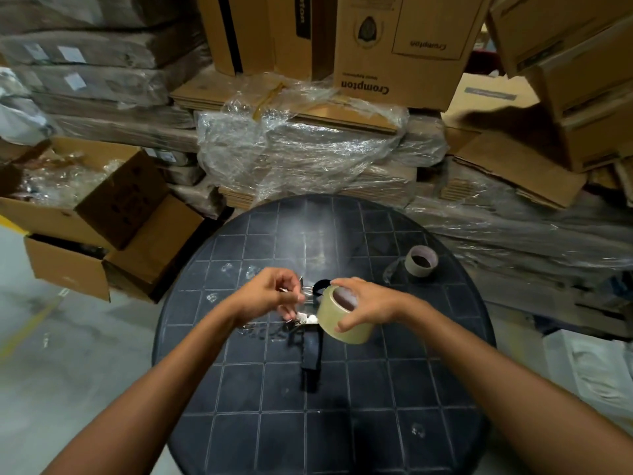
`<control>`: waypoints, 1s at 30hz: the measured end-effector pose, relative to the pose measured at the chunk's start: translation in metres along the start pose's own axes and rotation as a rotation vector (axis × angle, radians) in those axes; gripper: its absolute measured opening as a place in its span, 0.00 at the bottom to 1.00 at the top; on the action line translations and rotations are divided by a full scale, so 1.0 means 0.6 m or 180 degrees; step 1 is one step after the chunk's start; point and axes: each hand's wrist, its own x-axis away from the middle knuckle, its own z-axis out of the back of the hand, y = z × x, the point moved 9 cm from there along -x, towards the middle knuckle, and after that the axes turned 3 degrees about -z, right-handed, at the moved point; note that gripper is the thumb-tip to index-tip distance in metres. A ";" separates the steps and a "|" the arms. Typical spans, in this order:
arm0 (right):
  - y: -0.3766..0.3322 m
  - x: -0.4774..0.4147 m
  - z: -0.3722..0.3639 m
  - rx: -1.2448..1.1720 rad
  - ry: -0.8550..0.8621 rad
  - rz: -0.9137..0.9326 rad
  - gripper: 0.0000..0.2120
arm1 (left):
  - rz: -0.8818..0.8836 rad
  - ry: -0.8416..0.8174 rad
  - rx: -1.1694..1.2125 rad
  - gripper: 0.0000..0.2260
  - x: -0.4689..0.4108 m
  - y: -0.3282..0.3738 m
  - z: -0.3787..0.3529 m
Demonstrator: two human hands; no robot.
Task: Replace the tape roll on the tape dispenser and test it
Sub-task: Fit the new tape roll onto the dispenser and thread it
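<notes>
Round dark table [394,389], gridded top, standing among stacked cardboard boxes [404,49] and plastic-wrapped flat cartons [301,145]; an open box [113,214] sits on the floor to the left. Tape dispenser [310,341]: black handle lying flat near the table's centre, pointing toward the viewer, its metal and white head under the hands, black hub showing just behind the roll. New tape roll [344,318]: tan, full, held above the dispenser head, tilted with its core facing up and away. Right hand [368,308]: fingers curled over the roll's far rim and side, thumb on its outer face, clasping it firmly. Left hand [270,296]: fingertips pressed together in a pinch just left of the roll, on what looks like the clear free end of the tape; the strip itself is blurred and hard to make out. Spent core [421,260]: empty cardboard ring, standing on the table's right far side, well apart from the hands. Both forearms bare, reaching in from the lower edge.
</notes>
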 end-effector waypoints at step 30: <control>0.039 -0.287 -0.038 0.2065 0.0453 -0.0584 0.53 | 0.0011 0.1859 -0.1035 0.08 -0.075 -0.305 0.084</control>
